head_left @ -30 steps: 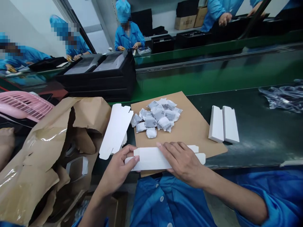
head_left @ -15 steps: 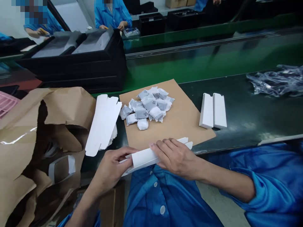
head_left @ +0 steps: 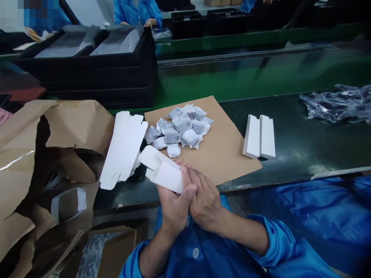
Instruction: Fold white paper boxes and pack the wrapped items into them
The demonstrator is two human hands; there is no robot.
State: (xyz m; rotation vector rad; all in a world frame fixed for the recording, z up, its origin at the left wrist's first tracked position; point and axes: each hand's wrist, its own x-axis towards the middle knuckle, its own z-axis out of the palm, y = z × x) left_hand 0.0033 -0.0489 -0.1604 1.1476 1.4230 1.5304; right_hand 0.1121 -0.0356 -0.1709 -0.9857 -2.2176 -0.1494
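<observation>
My left hand [head_left: 174, 204] and my right hand [head_left: 205, 200] are close together above the front of the belt, holding a folded white carton [head_left: 164, 170]. Its open flap end points up and left. The right fingers press against its lower end, partly over the left hand, and hide part of it. Beyond the hands, a brown kraft paper sheet [head_left: 228, 154] carries a heap of several small paper-wrapped grey packets [head_left: 179, 127]. A flat white carton blank [head_left: 123, 148] lies left of the sheet, and a pair of folded white cartons [head_left: 259, 137] stands at its right.
Torn kraft paper [head_left: 72, 131] bulges at the left, over an open cardboard box [head_left: 116, 247]. A crumpled transparent plastic bag [head_left: 333, 104] lies on the dark belt [head_left: 290, 162]. Black trays [head_left: 87, 73] stand beyond it, and a co-worker in blue [head_left: 137, 11] works further away.
The white carton has risen off the paper sheet and turned, with its flap end now tilted up and left. Both hands have drawn together toward my chest. The view has tipped slightly downward.
</observation>
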